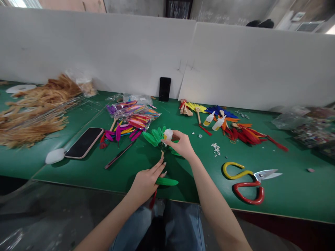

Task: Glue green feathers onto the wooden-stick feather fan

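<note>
In the head view my right hand (pixel 183 145) is closed around a small white glue bottle (pixel 168 134), tipped over a green feather fan (pixel 155 136). Whether glue is coming out is hidden. Close to the table's front edge, my left hand (pixel 146 181) presses its fingers on the fan's thin wooden handle (pixel 162 154). A single long green feather (pixel 169 181) sticks out from under that hand, pointing right. Below the hand hangs a red tassel (pixel 153 200). Part of the fan's right side is covered by my right hand.
Yellow-and-red scissors (pixel 255 176) lie open at right, near small white beads (pixel 216 149). Two glue bottles (pixel 209 119) and finished-looking feather fans (pixel 200 107) lie behind. At left are bagged colourful feathers (pixel 141 116), tweezers (pixel 120 154), a phone (pixel 84 143) and brown feathers (pixel 44 104).
</note>
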Motion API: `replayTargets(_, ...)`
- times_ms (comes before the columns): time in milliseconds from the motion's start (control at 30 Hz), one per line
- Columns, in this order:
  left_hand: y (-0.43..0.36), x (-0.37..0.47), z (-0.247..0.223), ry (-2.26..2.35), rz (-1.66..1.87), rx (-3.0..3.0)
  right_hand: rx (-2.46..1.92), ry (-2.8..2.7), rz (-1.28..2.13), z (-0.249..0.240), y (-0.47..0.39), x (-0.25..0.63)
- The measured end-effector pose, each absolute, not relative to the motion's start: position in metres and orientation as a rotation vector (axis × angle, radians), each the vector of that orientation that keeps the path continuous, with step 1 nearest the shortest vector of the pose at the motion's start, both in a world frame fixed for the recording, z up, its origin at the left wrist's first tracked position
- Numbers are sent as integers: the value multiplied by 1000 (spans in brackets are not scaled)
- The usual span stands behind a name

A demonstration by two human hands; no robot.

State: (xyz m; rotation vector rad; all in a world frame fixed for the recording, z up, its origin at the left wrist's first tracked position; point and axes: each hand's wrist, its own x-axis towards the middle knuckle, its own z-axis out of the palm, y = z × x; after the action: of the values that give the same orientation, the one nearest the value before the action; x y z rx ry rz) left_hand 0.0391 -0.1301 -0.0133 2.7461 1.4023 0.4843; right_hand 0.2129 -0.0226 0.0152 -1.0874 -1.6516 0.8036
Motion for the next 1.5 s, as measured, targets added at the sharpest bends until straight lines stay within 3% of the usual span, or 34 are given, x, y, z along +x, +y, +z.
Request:
replayTargets(367, -129, 38, -20, 1399, 483, 2745, -1021, -1645, 947, 15, -27, 204)
replayTargets(1100, -130, 38, -18, 1383, 516, 2733, -1116, -1584, 893, 16, -21, 213)
replayTargets(1500, -130, 38, -17, 1404, 528, 2719, -981, -900, 1075, 36, -16, 236)
